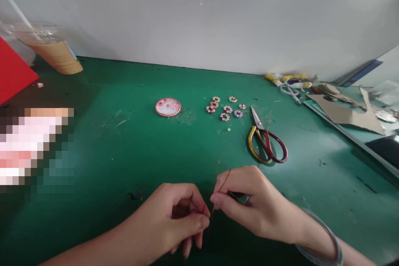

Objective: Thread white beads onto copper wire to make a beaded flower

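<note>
My left hand (pixel 183 214) pinches a thin dark red cord between thumb and forefinger, low in the middle of the view. Close beside it, my right hand (pixel 246 199) is closed on the same red cord (pixel 225 179), a strand of which runs up over its forefinger. The fingertips of the two hands almost meet. Beyond them, several small beaded rings (pixel 227 109) in red, white and purple lie in a loose group. Scissors (pixel 264 141) with one yellow and one dark red handle rest just past my right hand, blades pointing away.
A shallow round dish (pixel 168 107) holds small beads on the green tabletop (pixel 131 149). At the far left stand a tilted drink cup (pixel 59 56) and a red object (pixel 15 70). Glue tubes (pixel 288 79), cut cardboard (pixel 346 110) and white-handled scissors (pixel 290 91) lie at the right.
</note>
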Demonstrator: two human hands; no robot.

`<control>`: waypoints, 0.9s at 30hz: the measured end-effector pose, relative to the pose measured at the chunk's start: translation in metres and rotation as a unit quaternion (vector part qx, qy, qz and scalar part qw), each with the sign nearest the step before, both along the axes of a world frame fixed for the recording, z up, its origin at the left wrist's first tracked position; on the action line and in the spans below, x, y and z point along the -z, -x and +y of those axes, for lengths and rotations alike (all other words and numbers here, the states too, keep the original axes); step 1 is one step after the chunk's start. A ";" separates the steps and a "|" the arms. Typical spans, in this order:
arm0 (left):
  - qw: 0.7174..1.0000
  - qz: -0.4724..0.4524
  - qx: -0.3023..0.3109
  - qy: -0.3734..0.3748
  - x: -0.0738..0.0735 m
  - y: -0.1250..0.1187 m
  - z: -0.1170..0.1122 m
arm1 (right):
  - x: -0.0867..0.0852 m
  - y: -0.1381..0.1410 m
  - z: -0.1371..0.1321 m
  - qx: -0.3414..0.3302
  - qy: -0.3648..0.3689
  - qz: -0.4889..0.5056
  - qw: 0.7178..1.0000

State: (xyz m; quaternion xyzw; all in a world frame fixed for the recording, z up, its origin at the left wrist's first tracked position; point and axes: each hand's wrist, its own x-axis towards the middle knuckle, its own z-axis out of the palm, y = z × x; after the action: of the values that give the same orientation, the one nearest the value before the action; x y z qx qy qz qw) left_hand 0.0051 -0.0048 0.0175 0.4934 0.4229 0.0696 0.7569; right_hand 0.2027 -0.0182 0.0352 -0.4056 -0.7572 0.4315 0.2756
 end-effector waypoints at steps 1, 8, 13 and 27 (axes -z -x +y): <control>1.000 -0.013 -0.009 0.003 0.002 0.000 0.001 | -0.002 -0.003 0.002 -0.001 -0.009 0.006 1.000; 0.995 -0.094 -0.044 0.006 0.009 0.004 0.004 | -0.007 -0.012 0.010 -0.046 -0.066 -0.009 0.997; 0.995 -0.094 -0.023 0.005 0.007 0.004 0.003 | 0.003 -0.006 0.009 -0.057 -0.032 0.017 0.998; 0.987 -0.067 0.111 0.095 -0.007 0.010 0.002 | 0.008 -0.015 0.020 -0.107 0.047 0.093 0.989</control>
State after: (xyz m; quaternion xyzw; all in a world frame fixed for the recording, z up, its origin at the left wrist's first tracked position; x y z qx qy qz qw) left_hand -0.0051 -0.0029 0.0242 0.4572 0.3186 -0.0226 0.8300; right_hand 0.2177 0.0017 0.0276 -0.2925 -0.7461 0.5297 0.2780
